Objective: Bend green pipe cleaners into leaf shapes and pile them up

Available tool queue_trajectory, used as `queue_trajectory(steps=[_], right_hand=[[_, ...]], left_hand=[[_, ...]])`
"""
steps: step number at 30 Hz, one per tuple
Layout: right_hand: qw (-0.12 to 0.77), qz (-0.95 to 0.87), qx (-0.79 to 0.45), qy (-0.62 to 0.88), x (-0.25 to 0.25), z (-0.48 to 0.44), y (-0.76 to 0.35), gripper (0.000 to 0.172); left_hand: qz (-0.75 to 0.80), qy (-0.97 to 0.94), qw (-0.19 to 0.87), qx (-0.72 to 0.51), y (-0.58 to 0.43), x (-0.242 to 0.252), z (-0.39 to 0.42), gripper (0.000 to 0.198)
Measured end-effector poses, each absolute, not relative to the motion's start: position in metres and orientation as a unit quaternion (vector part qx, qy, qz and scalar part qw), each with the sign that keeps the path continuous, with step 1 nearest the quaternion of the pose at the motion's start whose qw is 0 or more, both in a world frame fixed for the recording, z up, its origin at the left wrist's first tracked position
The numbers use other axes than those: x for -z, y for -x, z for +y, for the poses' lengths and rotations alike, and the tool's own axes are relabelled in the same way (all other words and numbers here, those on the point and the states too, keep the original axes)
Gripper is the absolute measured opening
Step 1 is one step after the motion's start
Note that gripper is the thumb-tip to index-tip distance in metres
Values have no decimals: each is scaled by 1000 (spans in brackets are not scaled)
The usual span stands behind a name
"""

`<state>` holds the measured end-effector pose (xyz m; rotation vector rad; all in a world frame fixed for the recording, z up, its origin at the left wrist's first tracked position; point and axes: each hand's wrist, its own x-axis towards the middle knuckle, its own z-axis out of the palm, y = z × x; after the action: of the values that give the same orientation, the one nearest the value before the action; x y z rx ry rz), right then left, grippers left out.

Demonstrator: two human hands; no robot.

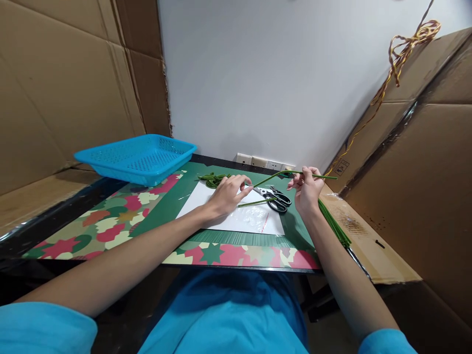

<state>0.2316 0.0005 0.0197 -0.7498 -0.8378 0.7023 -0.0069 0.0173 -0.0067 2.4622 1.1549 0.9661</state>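
The head view looks forward and down from above the person (228, 314), near the table (157, 214). It faces the far wall (258, 73), between the left cardboard (62, 78) and right cardboard (420, 182).

The white wall (250, 73) looks bright, but it is dark under the table (158, 211). Shiny spots show on the clear plastic (254, 216) — and a soft shadow lies below the right hand (309, 192). Near the edges, the sleeves (44, 327) look stretched.

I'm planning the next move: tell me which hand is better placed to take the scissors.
Probably the right hand: the scissors lie with their handles nearer it. It would first have to release the green stem, whose end reaches the left hand's fingertips.
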Motion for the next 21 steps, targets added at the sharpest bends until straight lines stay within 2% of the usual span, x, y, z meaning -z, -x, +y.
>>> queue_trajectory(steps=[6, 12, 18, 21], right_hand=[[778, -388, -343, 355, -21, -1, -233, 44], [761, -451, -300, 358, -23, -5, -229, 41], [643, -616, -181, 417, -16, -13, -219, 27], [599, -637, -168, 455, -7, -9, -219, 27]], left_hand=[[405, -847, 121, -322, 9, 12, 22, 30], [366, -871, 120, -304, 9, 12, 21, 41], [357, -860, 122, -343, 7, 11, 19, 38], [368, -849, 130, -357, 6, 11, 21, 39]])
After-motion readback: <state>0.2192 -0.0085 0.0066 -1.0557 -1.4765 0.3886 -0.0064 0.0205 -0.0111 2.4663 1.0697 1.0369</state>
